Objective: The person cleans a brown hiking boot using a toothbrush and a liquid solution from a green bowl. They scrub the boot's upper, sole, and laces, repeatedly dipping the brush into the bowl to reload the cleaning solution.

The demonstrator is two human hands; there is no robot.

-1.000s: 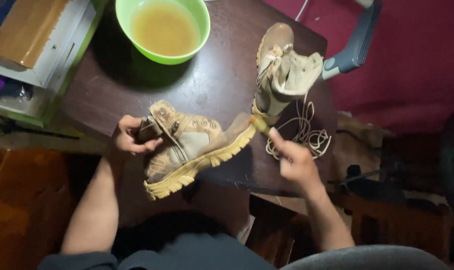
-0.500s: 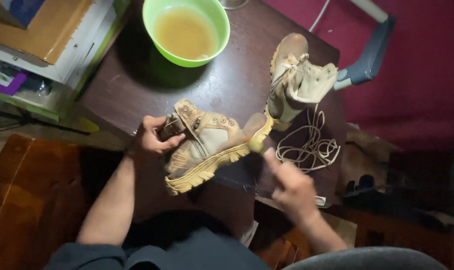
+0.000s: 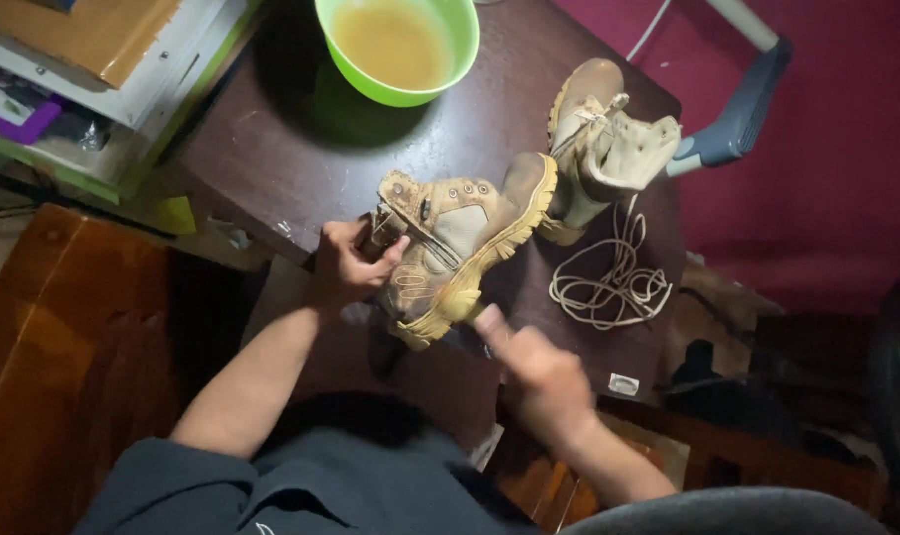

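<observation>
Tan suede and scuffed leather fill the middle of our head view: a dirty tan lace-up boot with a thick yellowish rubber sole (image 3: 460, 248) is tipped on its side over the near edge of a small dark brown wooden table (image 3: 271, 149). Our left hand (image 3: 351, 263) is closed around the boot's open collar, fingers curled into the top, holding it steady with the sole turned toward our right. Our right hand (image 3: 529, 362) is blurred just below the sole's heel end, fingers bunched as if around a small tool, but we cannot tell what it holds or whether it is truly clenched. A second matching tan boot (image 3: 598, 149) stands upright just beyond the toe, its tongue flopped open and laces out. A loose coil of pale cord-like bootlaces (image 3: 613, 282) lies on the table beside it. Farther back sits a round lime-green plastic bowl of cloudy yellowish water (image 3: 398, 45). We judge the step in hand to be scrubbing along the sole's edge; the next stroke calls for a firm left-hand hold so the boot does not roll.
</observation>
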